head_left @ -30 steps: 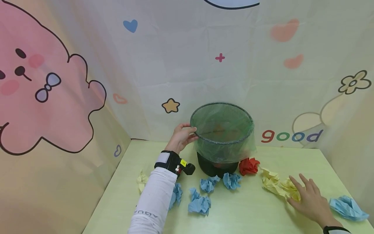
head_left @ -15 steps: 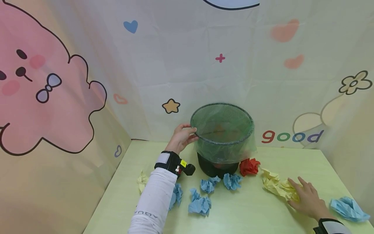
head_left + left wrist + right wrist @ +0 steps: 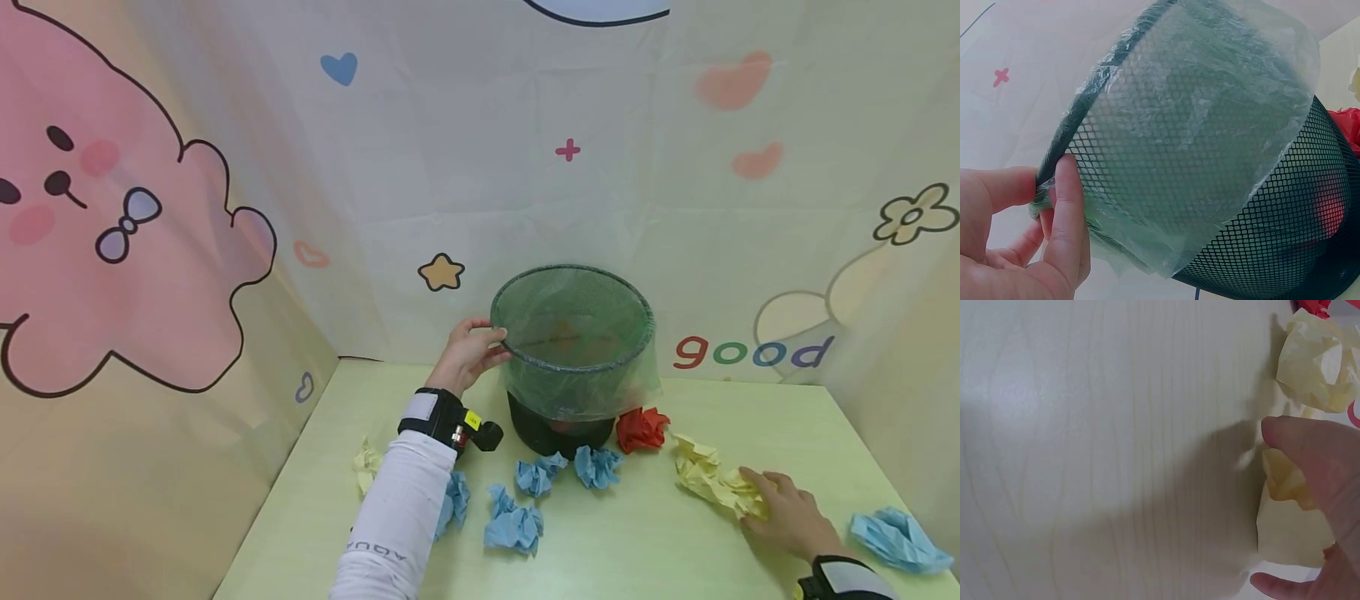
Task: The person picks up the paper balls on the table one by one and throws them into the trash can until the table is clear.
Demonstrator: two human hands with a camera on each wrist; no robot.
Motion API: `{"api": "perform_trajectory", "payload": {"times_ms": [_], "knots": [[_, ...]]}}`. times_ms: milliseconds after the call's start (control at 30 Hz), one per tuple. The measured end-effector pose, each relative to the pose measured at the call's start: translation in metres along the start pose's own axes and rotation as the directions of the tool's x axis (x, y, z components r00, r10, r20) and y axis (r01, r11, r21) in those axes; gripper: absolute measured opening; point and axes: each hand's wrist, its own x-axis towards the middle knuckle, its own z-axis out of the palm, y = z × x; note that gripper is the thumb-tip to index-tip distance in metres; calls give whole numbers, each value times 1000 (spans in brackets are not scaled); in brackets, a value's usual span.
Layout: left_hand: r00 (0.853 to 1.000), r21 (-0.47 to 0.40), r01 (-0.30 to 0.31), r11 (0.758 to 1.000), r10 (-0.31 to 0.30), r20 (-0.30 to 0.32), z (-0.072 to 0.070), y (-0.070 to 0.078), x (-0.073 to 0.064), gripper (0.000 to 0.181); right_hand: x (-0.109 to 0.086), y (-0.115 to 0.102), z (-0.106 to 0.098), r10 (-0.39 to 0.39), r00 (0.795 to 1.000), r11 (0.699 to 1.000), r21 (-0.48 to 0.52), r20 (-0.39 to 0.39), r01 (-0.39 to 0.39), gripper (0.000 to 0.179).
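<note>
My left hand (image 3: pixel 468 354) pinches the rim of a dark mesh wastebasket (image 3: pixel 551 433) between thumb and fingers. A thin green plastic bag (image 3: pixel 1197 119) lines the basket and folds over its rim, with the dark mesh (image 3: pixel 1260 231) below. At the right, my right hand (image 3: pixel 791 517) reaches over a crumpled yellow paper (image 3: pixel 746 496), bent fingers on its far side and thumb on the near side. In the right wrist view, the spread digits straddle this yellow paper (image 3: pixel 1291 534), which lies on the table. A second crumpled yellow paper (image 3: pixel 697 467) lies against it.
Crumpled blue papers lie before the basket, including a front one (image 3: pixel 513 525). One red paper (image 3: pixel 642 429) sits by the basket's right side. Another blue paper (image 3: pixel 898 540) lies far right, and a yellow one (image 3: pixel 366 467) left of the left arm. A printed curtain (image 3: pixel 487 183) hangs behind the table.
My right hand has come down and slightly left onto the yellow paper, its fingers bending from spread to more closed. My left hand keeps its hold on the basket rim.
</note>
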Motion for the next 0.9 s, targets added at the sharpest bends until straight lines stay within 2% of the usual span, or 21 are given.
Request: {"api": "perform_trajectory", "payload": {"times_ms": [533, 767, 900], "knots": [[1000, -6, -4, 1000, 4, 5, 0, 0, 0, 42, 1, 6, 5, 69, 997, 997, 24, 44, -70, 42], [1000, -5, -2, 1000, 2, 7, 0, -1, 0, 42, 4, 8, 7, 95, 990, 995, 18, 106, -98, 40], [1000, -5, -3, 1000, 3, 10, -1, 0, -1, 41, 6, 13, 9, 73, 992, 997, 7, 102, -74, 38]]}}
